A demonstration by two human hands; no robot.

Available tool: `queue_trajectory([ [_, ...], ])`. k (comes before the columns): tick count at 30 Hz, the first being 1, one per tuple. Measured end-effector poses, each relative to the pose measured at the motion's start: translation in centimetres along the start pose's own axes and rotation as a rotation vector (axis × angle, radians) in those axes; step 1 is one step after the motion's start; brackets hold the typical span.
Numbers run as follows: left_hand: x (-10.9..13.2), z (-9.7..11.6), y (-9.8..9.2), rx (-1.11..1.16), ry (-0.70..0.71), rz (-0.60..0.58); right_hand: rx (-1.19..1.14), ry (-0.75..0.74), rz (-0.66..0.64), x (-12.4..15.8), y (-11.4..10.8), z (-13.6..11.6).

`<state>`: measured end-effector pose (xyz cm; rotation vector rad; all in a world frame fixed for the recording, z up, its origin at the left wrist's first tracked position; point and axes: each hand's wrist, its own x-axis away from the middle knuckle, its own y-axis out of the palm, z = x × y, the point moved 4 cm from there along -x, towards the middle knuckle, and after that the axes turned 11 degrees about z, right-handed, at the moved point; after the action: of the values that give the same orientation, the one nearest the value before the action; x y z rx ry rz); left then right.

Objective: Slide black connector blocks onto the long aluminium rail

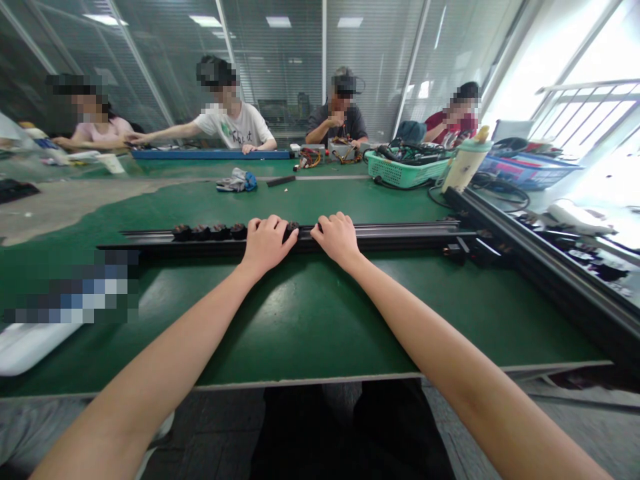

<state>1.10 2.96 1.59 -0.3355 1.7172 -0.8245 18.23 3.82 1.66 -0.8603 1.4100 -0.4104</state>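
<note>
A long black rail (pixel 400 231) with a shiny channel along its top lies crosswise on the green table (pixel 320 320). Several small black blocks (pixel 220 231) sit in a row on its left part. My left hand (pixel 267 245) is closed over the rail at the right end of that row, its thumb against a small black block (pixel 291 231). Just to the right, my right hand (pixel 339 238) has its fingers curled over the rail's far side and its thumb on the near side. My fingers hide what lies under them.
A second black rail (pixel 560 293) runs along the right side. Behind stand a green basket (pixel 400 172) of cables and a cream tumbler (pixel 463 167). A grey-blue cloth (pixel 237 180) lies at mid-table. A white object (pixel 35 347) is at left. Several people sit opposite.
</note>
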Motion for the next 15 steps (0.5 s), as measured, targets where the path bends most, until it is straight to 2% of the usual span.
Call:
queue_trajectory([
  [15, 0.03, -0.14, 0.26, -0.004, 0.008, 0.008, -0.002, 0.007, -0.010, 0.08, -0.11, 0.18],
])
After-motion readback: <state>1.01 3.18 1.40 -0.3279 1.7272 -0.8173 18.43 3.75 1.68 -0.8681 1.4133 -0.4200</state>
